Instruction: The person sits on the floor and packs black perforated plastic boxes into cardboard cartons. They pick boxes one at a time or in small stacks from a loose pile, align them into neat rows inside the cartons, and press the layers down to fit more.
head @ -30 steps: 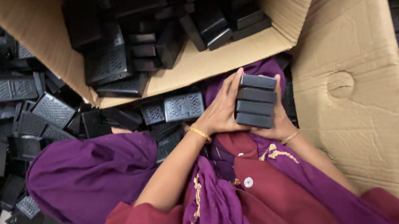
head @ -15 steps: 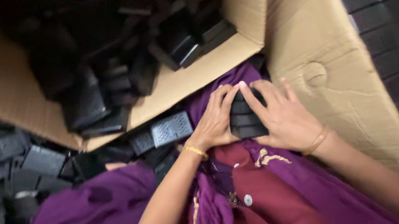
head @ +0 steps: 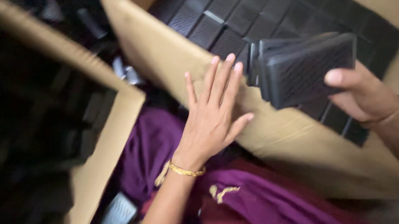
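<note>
Head view: black stack [head: 310, 69] against right fingers [head: 340, 78].

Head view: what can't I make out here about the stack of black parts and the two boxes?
- Stack of black parts in the right hand: its count, edges motion-blurred.
- Left box: contents lost in shadow and blur.
- Right box: rows of parts partly hidden by the stack, cut by the top edge.
- Left hand: whether it touches the stack.

Right hand [head: 361, 94]: grips a stack of black grille-patterned plastic covers [head: 302, 68], thumb across the front face. Left hand [head: 212, 118]: flat, fingers spread, just beside the stack, above a cardboard box wall [head: 169, 46]. Box interior: like covers laid in rows [head: 248, 12]. Below: purple garment [head: 163, 140].
</note>
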